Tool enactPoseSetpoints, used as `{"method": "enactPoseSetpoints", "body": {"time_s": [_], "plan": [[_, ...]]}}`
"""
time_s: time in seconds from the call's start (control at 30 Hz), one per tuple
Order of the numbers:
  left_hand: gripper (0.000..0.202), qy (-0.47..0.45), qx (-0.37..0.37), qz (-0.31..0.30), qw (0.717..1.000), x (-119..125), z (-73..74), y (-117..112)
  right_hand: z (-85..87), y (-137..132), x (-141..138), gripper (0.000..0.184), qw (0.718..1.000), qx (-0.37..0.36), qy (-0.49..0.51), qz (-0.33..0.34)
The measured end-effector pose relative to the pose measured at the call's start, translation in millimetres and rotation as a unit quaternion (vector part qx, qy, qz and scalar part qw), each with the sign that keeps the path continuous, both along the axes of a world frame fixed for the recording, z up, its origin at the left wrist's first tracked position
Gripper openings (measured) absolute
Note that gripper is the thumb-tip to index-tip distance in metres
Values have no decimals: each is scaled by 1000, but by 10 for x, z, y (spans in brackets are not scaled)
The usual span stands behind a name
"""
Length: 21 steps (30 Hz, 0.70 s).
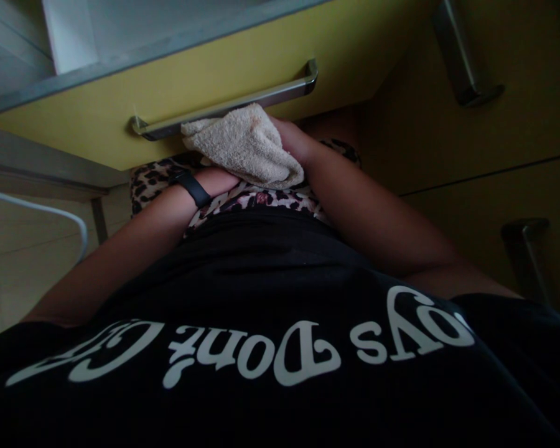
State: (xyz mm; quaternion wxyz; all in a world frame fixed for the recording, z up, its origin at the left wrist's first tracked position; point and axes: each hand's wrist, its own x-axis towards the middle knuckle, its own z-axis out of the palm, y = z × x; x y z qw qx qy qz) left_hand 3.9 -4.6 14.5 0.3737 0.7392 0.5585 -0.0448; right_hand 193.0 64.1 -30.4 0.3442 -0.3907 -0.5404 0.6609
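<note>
A beige terry cloth (pixel 245 146) lies bunched over both of my hands, just in front of the metal handle (pixel 233 102) of a pulled-out yellow drawer (pixel 98 112). My right hand (pixel 292 140) comes in from the right and grips the cloth from its right side; its fingers are covered. From the left, my left hand (pixel 221 180), with a black band on the wrist, reaches under the lower edge of the cloth. The fingers of that hand are hidden, so I cannot tell how they are held. The cloth appears to touch or nearly touch the handle.
The open drawer's grey rim (pixel 168 50) runs across the top, close to my lap. More yellow fronts with a metal handle (pixel 466 62) stand on the right. A pale cable (pixel 70 214) curves above the tiled floor (pixel 14 267) at the left.
</note>
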Motion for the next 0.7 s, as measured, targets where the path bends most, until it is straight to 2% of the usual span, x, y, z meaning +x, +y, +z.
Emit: {"method": "enactPoseSetpoints", "body": {"time_s": [0.23, 0.43, 0.57, 0.7], "plan": [[57, -1, 10, 14, 1000, -38, -91, 18, 72, -39, -8, 45, 998, -43, 36, -14], [67, 46, 15, -19, 999, -76, -167, 64, 137, -60, 9, 35, 998, -58, 26, -27], [66, 30, 19, -21, 999, -87, -200, 79, 142, -57, 24, 34, 999, -30, 26, -16], [66, 28, 9, -13, 999, -41, -132, 56, 106, -49, 33, 37, 1000, -8, 24, -5]]}}
